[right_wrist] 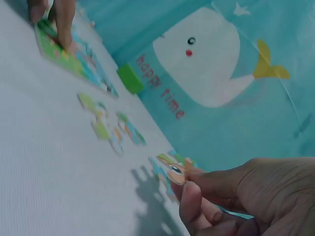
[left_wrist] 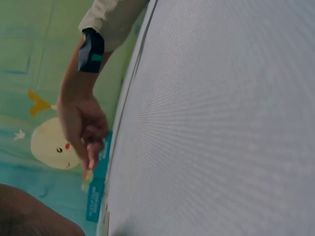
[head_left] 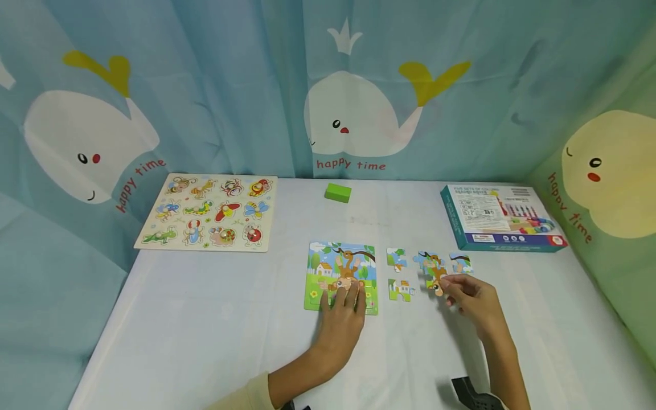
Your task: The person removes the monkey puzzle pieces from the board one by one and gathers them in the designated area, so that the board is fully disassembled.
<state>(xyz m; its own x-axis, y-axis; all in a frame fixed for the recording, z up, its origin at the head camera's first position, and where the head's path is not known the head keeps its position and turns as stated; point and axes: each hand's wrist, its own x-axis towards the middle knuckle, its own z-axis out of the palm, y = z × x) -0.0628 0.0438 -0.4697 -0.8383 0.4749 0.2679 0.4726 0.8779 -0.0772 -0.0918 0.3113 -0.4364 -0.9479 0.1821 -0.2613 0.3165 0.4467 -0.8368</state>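
Observation:
My left hand [head_left: 340,327] rests on the lower part of a monkey jigsaw board [head_left: 316,259], its fingers extended over the picture. To the right, my right hand [head_left: 476,299] pinches a jigsaw piece [right_wrist: 173,169] between thumb and forefinger; an eye and part of the monkey's face show on it. The piece is raised, casting a shadow on the table. It overlaps other monkey-body pieces [head_left: 429,261] in the head view. Loose between board and right hand are a tree piece [head_left: 396,257] and a house piece [head_left: 398,289]. A branch piece [head_left: 461,263] lies beyond the right hand.
An insect puzzle board [head_left: 205,213] lies at the back left of the white table [head_left: 215,330]. A green block [head_left: 338,193] sits at the back middle. At the back right is a boxed bead set [head_left: 502,219]. Whale-print curtains [head_left: 230,114] surround the table.

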